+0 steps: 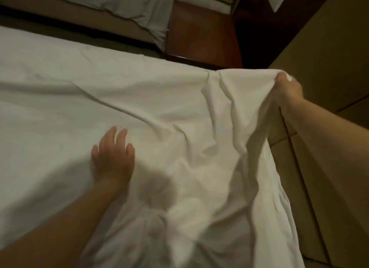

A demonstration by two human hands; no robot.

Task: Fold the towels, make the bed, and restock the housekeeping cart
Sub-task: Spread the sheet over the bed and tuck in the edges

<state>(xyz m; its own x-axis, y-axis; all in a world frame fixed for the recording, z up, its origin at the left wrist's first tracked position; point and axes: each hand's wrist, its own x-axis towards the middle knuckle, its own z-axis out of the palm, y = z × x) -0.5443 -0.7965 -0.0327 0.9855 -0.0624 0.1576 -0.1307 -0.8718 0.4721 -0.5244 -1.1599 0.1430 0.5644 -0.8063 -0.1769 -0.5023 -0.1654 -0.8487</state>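
Observation:
A white bed sheet [99,92] covers the bed and fills most of the view, smooth on the left and creased toward the right. My left hand [113,158] lies flat on the sheet near the middle, fingers spread and straight. My right hand [287,90] grips the sheet's corner at the bed's right edge and holds it lifted, so folds run from that corner down toward me.
A dark wooden nightstand [201,34] stands beyond the bed's far right corner. A second bed [123,6] with white linen lies at the top left across a narrow gap. A beige panel or wall [329,48] runs along the right side.

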